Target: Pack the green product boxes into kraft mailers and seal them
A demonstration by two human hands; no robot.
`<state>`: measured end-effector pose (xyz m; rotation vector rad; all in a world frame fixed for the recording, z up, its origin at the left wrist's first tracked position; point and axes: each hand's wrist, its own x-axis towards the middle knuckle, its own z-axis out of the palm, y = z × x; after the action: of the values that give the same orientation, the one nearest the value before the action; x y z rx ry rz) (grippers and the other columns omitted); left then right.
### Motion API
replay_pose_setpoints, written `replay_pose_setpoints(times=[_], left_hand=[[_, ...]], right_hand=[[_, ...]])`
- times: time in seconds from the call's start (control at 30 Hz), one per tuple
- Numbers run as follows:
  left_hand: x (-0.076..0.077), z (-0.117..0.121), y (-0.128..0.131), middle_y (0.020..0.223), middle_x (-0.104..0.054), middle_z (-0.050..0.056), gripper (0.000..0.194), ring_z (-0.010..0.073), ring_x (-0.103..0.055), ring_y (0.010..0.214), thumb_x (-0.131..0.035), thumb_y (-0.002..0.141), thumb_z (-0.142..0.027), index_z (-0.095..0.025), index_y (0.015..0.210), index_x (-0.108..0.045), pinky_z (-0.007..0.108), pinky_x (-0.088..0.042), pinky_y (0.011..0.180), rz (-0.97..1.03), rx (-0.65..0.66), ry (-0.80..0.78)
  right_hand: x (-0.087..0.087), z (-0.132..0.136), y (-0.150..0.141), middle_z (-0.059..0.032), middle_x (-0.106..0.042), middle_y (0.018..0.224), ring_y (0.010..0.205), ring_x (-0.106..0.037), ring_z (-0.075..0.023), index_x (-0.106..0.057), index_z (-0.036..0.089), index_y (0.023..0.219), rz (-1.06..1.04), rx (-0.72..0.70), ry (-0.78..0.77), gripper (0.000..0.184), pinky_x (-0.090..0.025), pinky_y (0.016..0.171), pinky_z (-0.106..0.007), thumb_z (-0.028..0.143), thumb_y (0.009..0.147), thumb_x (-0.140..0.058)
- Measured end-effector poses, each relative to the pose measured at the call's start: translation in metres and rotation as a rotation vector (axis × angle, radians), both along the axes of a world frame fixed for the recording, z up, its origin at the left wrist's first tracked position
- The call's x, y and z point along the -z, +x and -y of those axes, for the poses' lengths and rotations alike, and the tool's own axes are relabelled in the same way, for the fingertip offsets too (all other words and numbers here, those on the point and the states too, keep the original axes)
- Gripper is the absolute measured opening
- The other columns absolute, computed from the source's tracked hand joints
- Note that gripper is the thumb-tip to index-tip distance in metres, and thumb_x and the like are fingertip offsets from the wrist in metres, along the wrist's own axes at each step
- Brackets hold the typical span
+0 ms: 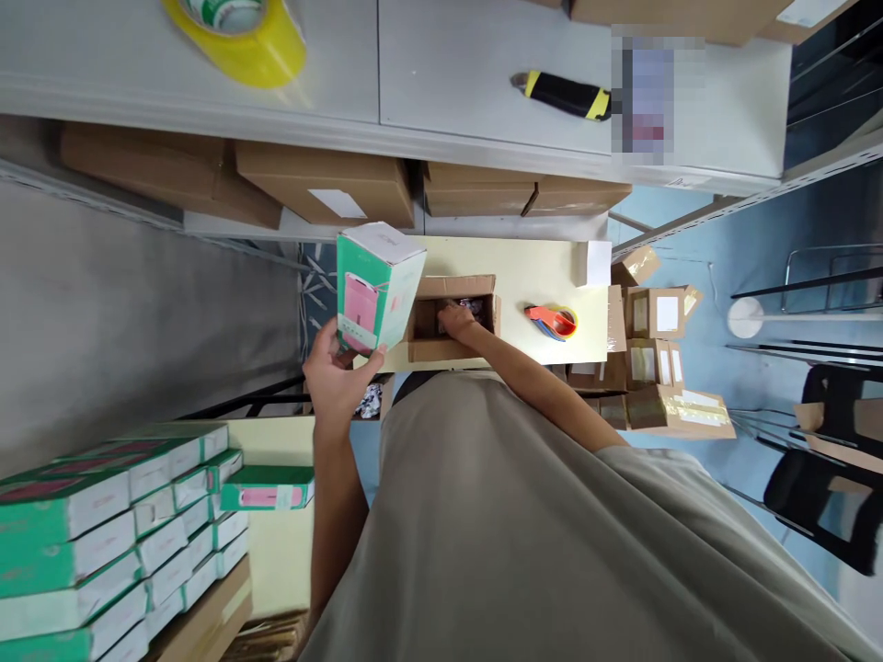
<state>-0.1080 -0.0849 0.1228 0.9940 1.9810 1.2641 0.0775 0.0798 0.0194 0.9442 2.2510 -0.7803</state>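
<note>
My left hand (339, 375) grips the lower end of a green and white product box (381, 290) with a pink item printed on it, holding it up above the table's left end. Inside an open cardboard carton (448, 349) on the pale yellow table (531, 257) is my right hand (456, 320). Its fingers are bent down beside crumpled dark and silvery material (474, 308), and what they hold, if anything, is hidden. To the right of the carton lies a tape dispenser (552, 322) in red, yellow and blue.
Green and white boxes (158, 519) are stacked at lower left. A shelf (441, 74) above the table carries a yellow tape roll (266, 51) and a black-yellow utility knife (566, 95). Cartons (324, 179) fill its lower level; more cartons (652, 363) stand right. A white box (594, 264) sits at the table's corner.
</note>
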Motion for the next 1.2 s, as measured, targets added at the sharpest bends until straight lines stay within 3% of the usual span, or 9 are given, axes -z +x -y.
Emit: replay_pose_setpoints(times=[0.17,0.37,0.53,0.6,0.67,0.77,0.87,0.97,1.2], left_hand=[[0.002,0.014,-0.005,0.129,-0.080,0.013,0.078,0.0283,-0.081,0.117,-0.090,0.077,-0.034,-0.015,0.149,-0.067,0.041,-0.073,0.096,0.028,-0.010,-0.010],[0.002,0.005,-0.004,0.133,-0.077,0.011,0.071,0.0274,-0.080,0.111,-0.086,0.080,-0.033,-0.019,0.147,-0.068,0.043,-0.072,0.099,-0.072,0.108,-0.118],[0.002,-0.021,-0.002,0.146,-0.075,0.012,0.068,0.0339,-0.075,0.130,-0.082,0.081,-0.023,-0.024,0.148,-0.068,0.045,-0.063,0.115,-0.321,0.414,-0.259],[0.007,-0.035,0.002,0.148,-0.074,0.013,0.069,0.0365,-0.072,0.136,-0.080,0.081,-0.019,-0.022,0.149,-0.067,0.046,-0.057,0.122,-0.383,0.537,-0.295],[0.014,-0.048,0.009,0.149,-0.073,0.014,0.070,0.0381,-0.069,0.140,-0.078,0.081,-0.015,-0.020,0.149,-0.066,0.046,-0.054,0.123,-0.419,0.638,-0.317],[0.027,-0.067,0.021,0.153,-0.072,0.014,0.071,0.0382,-0.068,0.141,-0.076,0.081,-0.014,-0.018,0.151,-0.066,0.044,-0.054,0.121,-0.427,0.745,-0.331],[0.039,-0.083,0.029,0.154,-0.071,0.014,0.072,0.0376,-0.070,0.138,-0.076,0.082,-0.016,-0.017,0.152,-0.065,0.043,-0.056,0.117,-0.425,0.807,-0.353],[0.046,-0.092,0.029,0.150,-0.073,0.016,0.069,0.0376,-0.071,0.135,-0.076,0.081,-0.015,-0.015,0.149,-0.065,0.043,-0.057,0.115,-0.445,0.832,-0.391],[0.049,-0.092,0.010,0.150,-0.071,0.017,0.070,0.0379,-0.069,0.138,-0.075,0.080,-0.014,-0.016,0.149,-0.063,0.045,-0.056,0.117,-0.549,0.841,-0.369]], right_hand=[[-0.006,-0.002,-0.001,-0.0289,-0.077,0.144,0.136,-0.077,-0.0354,-0.075,0.010,0.146,0.034,0.170,0.010,0.041,-0.063,0.113,-0.043,0.022,0.106,-0.071],[-0.020,-0.006,0.005,-0.0198,-0.081,0.143,0.133,-0.079,-0.0331,-0.072,0.018,0.154,-0.042,0.306,-0.025,0.046,-0.062,0.110,-0.039,0.028,0.110,-0.073],[-0.058,0.008,0.083,-0.0106,-0.088,0.124,0.113,-0.084,-0.0269,-0.073,0.022,0.151,-0.191,0.526,0.013,0.041,-0.062,0.097,-0.032,0.033,0.112,-0.072],[-0.076,0.021,0.117,-0.0086,-0.087,0.123,0.104,-0.084,-0.0248,-0.068,0.022,0.156,-0.255,0.691,0.069,0.049,-0.063,0.098,-0.034,0.030,0.108,-0.076],[-0.088,0.034,0.139,-0.0112,-0.084,0.134,0.097,-0.082,-0.0236,-0.058,0.021,0.167,-0.303,0.778,0.142,0.065,-0.065,0.099,-0.037,0.026,0.105,-0.077],[-0.092,0.044,0.146,-0.0183,-0.063,0.166,0.111,-0.080,-0.0268,-0.040,0.021,0.179,-0.379,0.710,0.210,0.087,-0.066,0.102,-0.041,0.021,0.100,-0.077],[-0.083,0.037,0.132,-0.0175,-0.048,0.180,0.143,-0.067,-0.0341,-0.039,0.022,0.180,-0.358,0.536,0.246,0.089,-0.061,0.117,-0.047,0.016,0.098,-0.074],[-0.072,0.022,0.116,-0.0181,-0.052,0.175,0.150,-0.060,-0.0364,-0.045,0.020,0.175,-0.268,0.425,0.258,0.082,-0.058,0.122,-0.049,0.014,0.099,-0.073],[-0.062,0.014,0.102,-0.0193,-0.056,0.166,0.140,-0.066,-0.0328,-0.048,0.016,0.167,-0.287,0.367,0.221,0.074,-0.058,0.120,-0.044,0.014,0.099,-0.077]])
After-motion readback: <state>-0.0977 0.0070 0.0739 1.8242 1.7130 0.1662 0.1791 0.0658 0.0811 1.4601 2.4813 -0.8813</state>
